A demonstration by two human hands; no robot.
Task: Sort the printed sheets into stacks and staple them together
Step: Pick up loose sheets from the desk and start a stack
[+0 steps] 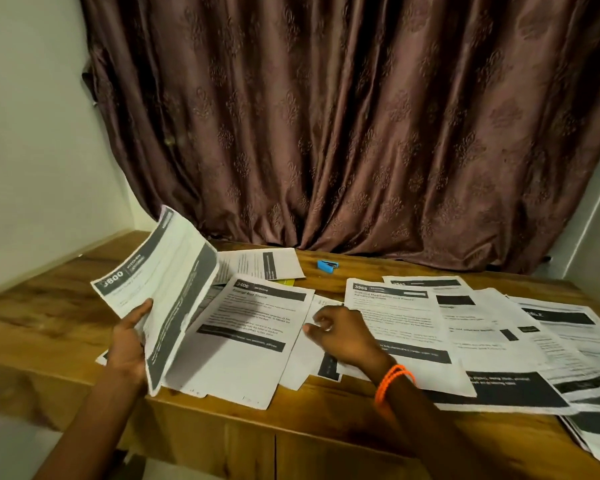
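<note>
My left hand (127, 341) grips a small bundle of printed sheets (167, 289) lifted off the table and tilted up; the top one reads 3800. My right hand (340, 336), with an orange band at the wrist, hovers with loosely curled fingers over loose sheets in the middle, holding nothing. Below the lifted bundle lies a sheet marked 3406 (250, 337). A sheet marked 3565 (395, 327) lies to the right of my right hand. A small blue stapler (327, 265) sits at the back of the table, beyond both hands.
The wooden table (49, 306) stands against a brown curtain (343, 133) and a white wall on the left. More overlapping printed sheets (534, 348) spread to the table's right edge, some hanging over the front corner. Another sheet (264, 266) lies at the back.
</note>
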